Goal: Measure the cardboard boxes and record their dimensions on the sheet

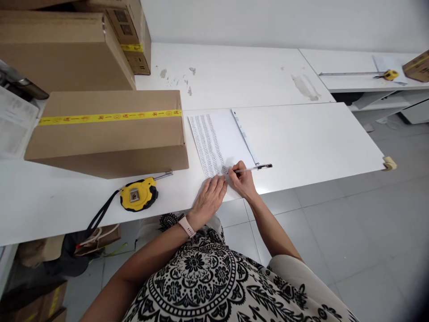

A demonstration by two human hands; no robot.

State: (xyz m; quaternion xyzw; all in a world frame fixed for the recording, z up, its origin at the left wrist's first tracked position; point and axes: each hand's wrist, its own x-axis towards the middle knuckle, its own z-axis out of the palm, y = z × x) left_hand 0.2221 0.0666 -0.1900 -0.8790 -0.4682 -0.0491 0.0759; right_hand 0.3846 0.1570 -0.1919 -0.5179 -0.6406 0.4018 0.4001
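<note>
A printed sheet of paper (217,138) with columns of small text lies on the white table (301,143). My right hand (243,179) is closed on a pen (256,168), its tip touching the lower part of the sheet. My left hand (211,197) lies flat with fingers stretched out on the sheet's bottom edge, just left of the right hand. A watch with a pale strap sits on my left wrist.
A yellow tape measure (139,194) with a black strap lies left of my hands. A taped cardboard box (107,134) stands behind it, with more boxes (63,49) stacked at the back left. Another yellow tape measure (390,74) lies on the far right table.
</note>
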